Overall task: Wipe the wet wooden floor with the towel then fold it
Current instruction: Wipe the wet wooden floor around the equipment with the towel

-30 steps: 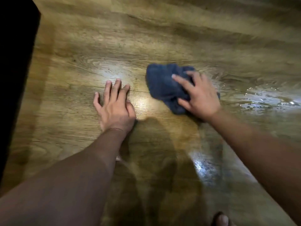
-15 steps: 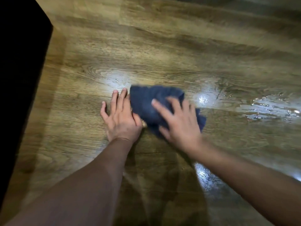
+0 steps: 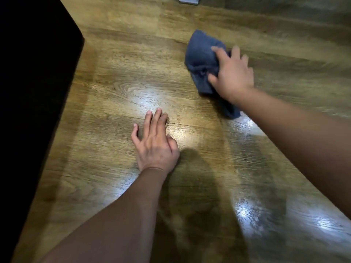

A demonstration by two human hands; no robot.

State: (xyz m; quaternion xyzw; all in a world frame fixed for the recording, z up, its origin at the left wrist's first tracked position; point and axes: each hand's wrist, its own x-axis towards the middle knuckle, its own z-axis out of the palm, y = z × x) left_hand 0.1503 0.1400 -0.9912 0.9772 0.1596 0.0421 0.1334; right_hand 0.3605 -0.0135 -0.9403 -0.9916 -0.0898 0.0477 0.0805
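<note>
Blue towel (image 3: 204, 60) bunched on the wooden floor (image 3: 117, 76), far right of centre, under the right hand (image 3: 232, 75). Fingers (image 3: 218, 52) spread over its top, thumb pressed into the near folds, palm bearing down; likely a flat press rather than a clenched grasp, though motion blur softens the edges. Towel spilling out past the fingertips toward the far side and trailing back under the wrist to a dark corner near the forearm.

Left hand (image 3: 154, 143) flat on the boards, well apart from the towel, fingers straight and close together, thumb tucked alongside, holding nothing.

No containers in view.

Towel soft, terry-like, crumpled into an uneven wad with deep creases. Floor of wide planks with printed grain and a knot swirl, seams running across; glossy wet sheen (image 3: 245, 124) just beside the towel's near corner and further bright patches at lower right. Dark block of furniture (image 3: 34, 73) along the left edge. Small pale object (image 3: 189, 0) at the top edge, too cropped to identify.
</note>
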